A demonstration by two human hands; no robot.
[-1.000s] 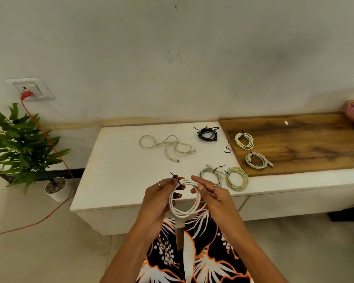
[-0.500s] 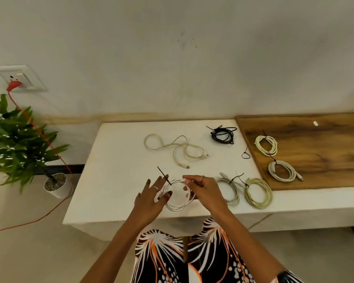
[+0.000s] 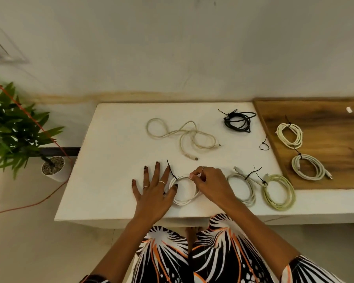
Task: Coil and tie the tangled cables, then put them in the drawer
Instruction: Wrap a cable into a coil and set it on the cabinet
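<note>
A coiled white cable [image 3: 183, 201] with a black tie lies on the white table [image 3: 114, 160] near its front edge. My left hand [image 3: 153, 190] lies flat beside the coil with fingers spread, thumb touching its left side. My right hand [image 3: 211, 184] pinches the coil's top right with curled fingers. An uncoiled cream cable [image 3: 184, 137] sprawls farther back. Tied coils lie to the right: a grey-white one [image 3: 243, 188], a yellow-green one [image 3: 279, 193] and a black one [image 3: 238, 120]. No drawer is visible.
A wooden board [image 3: 325, 144] at the right carries two tied white coils [image 3: 290, 134] [image 3: 308, 167]. A loose black tie [image 3: 264, 145] lies by the board's edge. A potted plant [image 3: 14, 131] and an orange cord [image 3: 29, 119] are on the left, off the table.
Both hands carried the tied white coil from above my lap down onto the table. My left hand let go and spread flat beside it. The camera view shifted left.
</note>
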